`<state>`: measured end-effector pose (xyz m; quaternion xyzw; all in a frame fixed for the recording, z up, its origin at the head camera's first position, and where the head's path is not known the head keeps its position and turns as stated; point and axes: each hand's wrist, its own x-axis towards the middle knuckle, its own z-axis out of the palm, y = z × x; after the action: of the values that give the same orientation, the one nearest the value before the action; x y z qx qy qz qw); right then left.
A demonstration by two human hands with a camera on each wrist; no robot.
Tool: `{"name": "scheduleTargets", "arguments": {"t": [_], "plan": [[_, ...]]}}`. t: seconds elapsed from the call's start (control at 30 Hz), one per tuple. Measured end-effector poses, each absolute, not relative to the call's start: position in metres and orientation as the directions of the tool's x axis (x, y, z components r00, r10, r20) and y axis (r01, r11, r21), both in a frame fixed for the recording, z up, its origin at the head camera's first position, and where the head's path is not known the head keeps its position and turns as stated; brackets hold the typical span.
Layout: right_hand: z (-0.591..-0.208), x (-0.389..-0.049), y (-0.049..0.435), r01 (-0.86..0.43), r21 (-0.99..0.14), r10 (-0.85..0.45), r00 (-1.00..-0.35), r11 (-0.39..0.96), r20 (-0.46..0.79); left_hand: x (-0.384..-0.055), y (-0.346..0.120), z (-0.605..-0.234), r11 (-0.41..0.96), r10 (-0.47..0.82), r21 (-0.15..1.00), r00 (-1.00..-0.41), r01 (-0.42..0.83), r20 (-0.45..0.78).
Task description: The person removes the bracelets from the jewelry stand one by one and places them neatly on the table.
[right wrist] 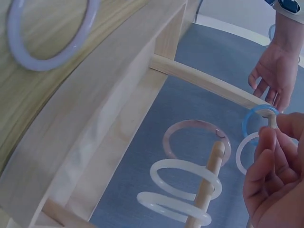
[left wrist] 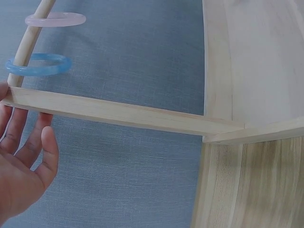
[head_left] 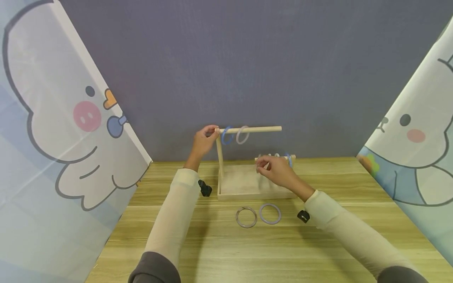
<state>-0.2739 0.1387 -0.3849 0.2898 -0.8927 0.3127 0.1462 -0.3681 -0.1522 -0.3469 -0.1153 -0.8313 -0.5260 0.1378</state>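
A wooden bangle stand [head_left: 220,157] has a high rod and a low rod. My left hand [head_left: 205,141] grips the top of its post at the high rod's end. A blue bangle [left wrist: 45,70] and a pale pink bangle [left wrist: 57,20] hang on that rod. My right hand [head_left: 277,171], fingers loosely bent and holding nothing, is close by the low rod [right wrist: 206,190]. Two white bangles [right wrist: 180,163] circle this rod, and a brownish-pink bangle [right wrist: 190,122] is at its tip. A blue bangle [head_left: 289,160] is farther along it, partly hidden in the head view.
Before the stand's base [head_left: 244,195], a brownish clear bangle [head_left: 246,227] and a lavender bangle [head_left: 270,223] lie on the wooden table [head_left: 226,251]. Small black objects [head_left: 205,189] show beside both sleeves. A grey wall [head_left: 247,70] stands behind, with cartoon panels at both sides.
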Motion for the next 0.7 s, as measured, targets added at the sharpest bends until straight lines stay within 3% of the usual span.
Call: {"name": "scheduleTargets", "arguments": {"t": [0.47, 0.7], "plan": [[-0.37, -0.289, 0.118, -0.564, -0.563, -0.265, -0.808, 0.604, 0.526, -0.368, -0.153, -0.347, 0.417, 0.033, 0.844, -0.934, 0.337, 0.357], [-0.365, -0.298, 0.107, -0.509, -0.616, -0.196, -0.842, 0.601, 0.503, -0.369, -0.151, -0.347, 0.418, 0.035, 0.845, -0.936, 0.333, 0.351]]}}
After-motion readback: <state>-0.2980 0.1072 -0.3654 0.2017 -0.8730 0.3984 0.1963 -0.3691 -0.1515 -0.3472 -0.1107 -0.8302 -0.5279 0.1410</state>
